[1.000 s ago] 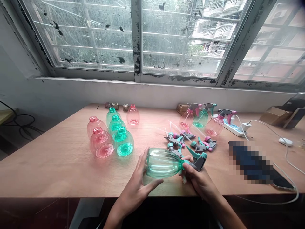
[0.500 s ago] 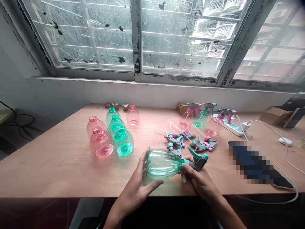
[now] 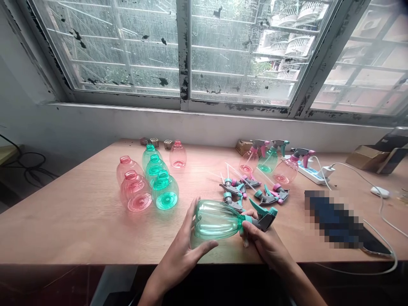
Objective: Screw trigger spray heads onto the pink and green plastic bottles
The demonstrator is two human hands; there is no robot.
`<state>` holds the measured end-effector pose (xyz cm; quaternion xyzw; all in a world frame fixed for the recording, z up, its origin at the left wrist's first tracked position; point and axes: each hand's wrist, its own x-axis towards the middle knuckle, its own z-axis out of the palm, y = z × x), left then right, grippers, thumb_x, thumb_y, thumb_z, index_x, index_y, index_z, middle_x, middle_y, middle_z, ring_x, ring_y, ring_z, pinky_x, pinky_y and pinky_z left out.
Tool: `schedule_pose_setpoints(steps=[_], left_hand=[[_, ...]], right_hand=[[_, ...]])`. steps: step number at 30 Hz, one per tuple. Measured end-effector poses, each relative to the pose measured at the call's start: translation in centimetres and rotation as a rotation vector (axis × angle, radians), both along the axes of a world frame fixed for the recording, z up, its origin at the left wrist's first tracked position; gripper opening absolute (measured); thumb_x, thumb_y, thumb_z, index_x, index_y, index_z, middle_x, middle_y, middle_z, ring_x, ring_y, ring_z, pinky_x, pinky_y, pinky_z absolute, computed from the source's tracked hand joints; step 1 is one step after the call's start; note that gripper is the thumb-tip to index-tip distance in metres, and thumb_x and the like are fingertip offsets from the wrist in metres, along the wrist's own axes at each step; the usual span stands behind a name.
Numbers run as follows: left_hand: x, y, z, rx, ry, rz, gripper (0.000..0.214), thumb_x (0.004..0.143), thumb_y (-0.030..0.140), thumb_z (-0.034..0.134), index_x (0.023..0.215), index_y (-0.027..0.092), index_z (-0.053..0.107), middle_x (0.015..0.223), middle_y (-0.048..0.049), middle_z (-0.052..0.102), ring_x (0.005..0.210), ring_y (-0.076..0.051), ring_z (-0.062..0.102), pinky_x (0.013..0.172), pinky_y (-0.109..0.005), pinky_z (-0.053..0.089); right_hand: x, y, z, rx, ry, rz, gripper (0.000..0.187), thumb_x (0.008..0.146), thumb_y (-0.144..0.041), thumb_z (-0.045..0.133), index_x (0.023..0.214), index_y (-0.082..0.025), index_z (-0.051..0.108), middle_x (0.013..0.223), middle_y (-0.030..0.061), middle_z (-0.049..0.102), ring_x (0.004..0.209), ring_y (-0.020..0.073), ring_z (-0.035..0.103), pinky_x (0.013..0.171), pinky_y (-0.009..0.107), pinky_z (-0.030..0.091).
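A green spray bottle (image 3: 218, 219) lies sideways in the air above the table's front edge, base to the left. My left hand (image 3: 188, 242) cups its base, with the fingers along the far side and the thumb stretched below. At the neck, my right hand (image 3: 259, 240) pinches the teal collar (image 3: 247, 219) of the grey and teal spray head (image 3: 266, 217). The trigger points up and leftward. Just behind the bottle lie several loose spray heads (image 3: 234, 189) with pink or teal parts and clear tubes.
Several open pink bottles (image 3: 135, 191) and green bottles (image 3: 165, 191) stand at left. Bottles with spray heads, such as a pink one (image 3: 286, 170), stand back right. Beyond are a power strip (image 3: 314, 173), cables, a blurred dark phone (image 3: 338, 221) and a cardboard box (image 3: 366, 157).
The bottle and both hands keep nearly the same pose, with the bottle shifted very slightly left. The camera view has moved a little. The other things stay in place.
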<state>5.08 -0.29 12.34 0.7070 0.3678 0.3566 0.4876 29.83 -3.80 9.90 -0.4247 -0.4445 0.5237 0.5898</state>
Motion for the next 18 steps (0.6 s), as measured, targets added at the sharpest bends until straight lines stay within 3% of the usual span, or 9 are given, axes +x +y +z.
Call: schedule_pose_setpoints(steps=[6,12,18], left_hand=[[-0.09,0.43,-0.43,0.023,0.013,0.021,0.091,0.092,0.046,0.072,0.165,0.03,0.019,0.176,-0.006,0.016,0.162,-0.028,0.013,0.132,-0.046,0.013],[-0.06,0.49,-0.79,0.045,-0.03,-0.002,0.086,0.095,0.043,0.069,0.163,0.038,0.019,0.175,-0.0019,0.019,0.16,-0.028,0.021,0.131,-0.047,0.018],[-0.11,0.18,-0.5,0.028,0.04,0.007,0.091,0.094,0.045,0.07,0.164,0.036,0.012,0.176,-0.0038,0.013,0.161,-0.026,0.015,0.132,-0.047,0.012]], right_hand=[[-0.08,0.02,0.17,-0.01,-0.023,-0.013,0.031,0.089,-0.046,0.078,0.092,-0.02,0.062,0.067,-0.0014,0.066,0.054,0.0132,0.055,0.06,0.028,0.039],[0.01,0.1,-0.01,-0.018,-0.011,-0.017,0.032,0.089,-0.047,0.077,0.093,-0.02,0.061,0.07,-0.0008,0.067,0.053,0.0132,0.055,0.059,0.028,0.039],[0.06,0.11,-0.15,-0.018,-0.009,-0.024,0.032,0.089,-0.048,0.077,0.091,-0.02,0.061,0.069,-0.0005,0.067,0.053,0.0146,0.054,0.058,0.029,0.04]])
